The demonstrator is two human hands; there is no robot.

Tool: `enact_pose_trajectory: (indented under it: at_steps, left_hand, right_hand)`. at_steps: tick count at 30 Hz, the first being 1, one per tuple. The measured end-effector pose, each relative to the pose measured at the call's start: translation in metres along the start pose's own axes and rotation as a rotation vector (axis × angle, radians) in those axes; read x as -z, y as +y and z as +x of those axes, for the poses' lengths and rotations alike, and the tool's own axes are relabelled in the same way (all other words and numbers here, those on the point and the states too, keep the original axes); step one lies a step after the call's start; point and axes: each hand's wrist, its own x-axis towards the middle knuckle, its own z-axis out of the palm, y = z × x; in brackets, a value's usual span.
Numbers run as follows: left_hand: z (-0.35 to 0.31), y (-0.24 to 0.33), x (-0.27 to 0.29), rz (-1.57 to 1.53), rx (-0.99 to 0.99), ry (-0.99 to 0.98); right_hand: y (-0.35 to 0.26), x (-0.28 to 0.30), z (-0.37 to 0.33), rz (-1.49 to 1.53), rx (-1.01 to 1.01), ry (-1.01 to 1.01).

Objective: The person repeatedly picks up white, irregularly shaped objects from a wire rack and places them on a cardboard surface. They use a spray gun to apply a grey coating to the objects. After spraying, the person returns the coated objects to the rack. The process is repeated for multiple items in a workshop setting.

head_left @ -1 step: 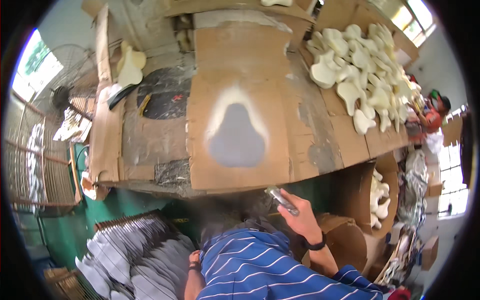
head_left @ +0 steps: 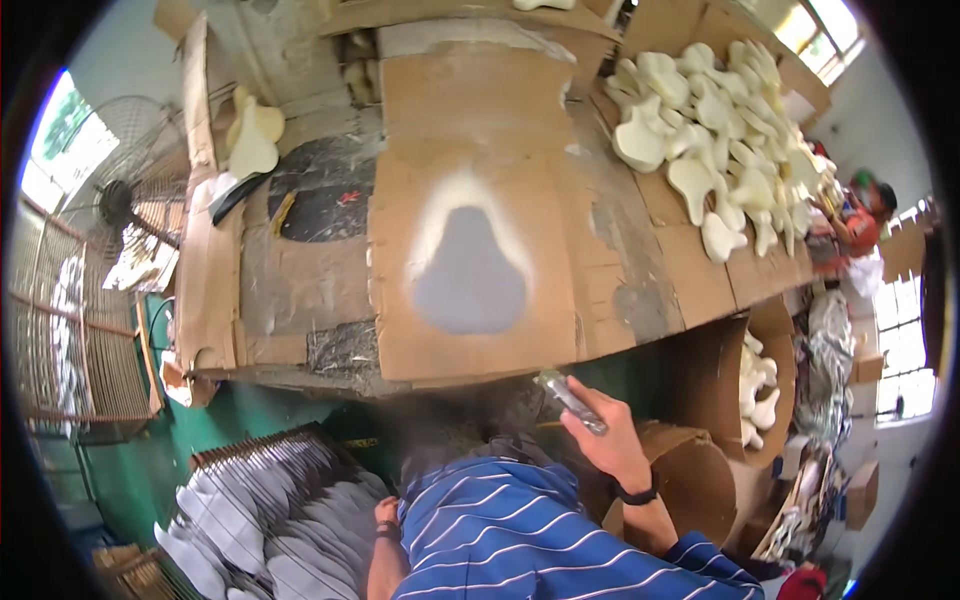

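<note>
In my right hand (head_left: pixel 608 437), a short silver-grey metal tool (head_left: pixel 572 402) is gripped just below the table's front edge; its exact kind does not show. My left hand (head_left: pixel 387 511) hangs low beside my striped shirt, its fingers small and partly hidden. Nearest to it is a rack of flat grey-coated pieces (head_left: pixel 290 520). Ahead of me, a cardboard sheet (head_left: pixel 480 120) covers the middle of the table. On that sheet lies a smooth grey pear-shaped patch (head_left: pixel 470 275) with a pale, blurred border around its upper part.
Cream moulded pieces (head_left: pixel 700 110) are heaped at the table's far right, and a few stand at its left (head_left: pixel 255 140). Under the right edge sits a cardboard drum (head_left: pixel 785 400) holding more. A co-worker (head_left: pixel 858 220) is at the far right; a wire rack (head_left: pixel 80 330) stands left.
The view has shifted slightly. My right hand, with the metal tool still in it, has moved a little right and nearer to me. The grey patch looks the same.
</note>
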Motion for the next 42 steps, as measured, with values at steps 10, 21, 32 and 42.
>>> enact_pose_trajectory:
  at_steps: [10,21,32,42]
  left_hand:
    - [0.087,0.164,0.036,-0.100,-0.079,-0.128]
    - [0.097,0.120,0.030,-0.063,0.088,-0.232]
    - [0.078,0.100,0.016,0.047,0.045,-0.129]
    - [0.084,0.160,-0.006,0.062,0.000,-0.203]
  right_hand:
    - [-0.081,0.017,-0.042,-0.010,-0.084,0.123]
    - [-0.082,0.007,-0.030,-0.031,-0.011,0.313]
    - [-0.068,0.033,-0.046,-0.036,-0.066,0.188]
    - [-0.068,0.035,-0.043,0.040,-0.051,-0.092]
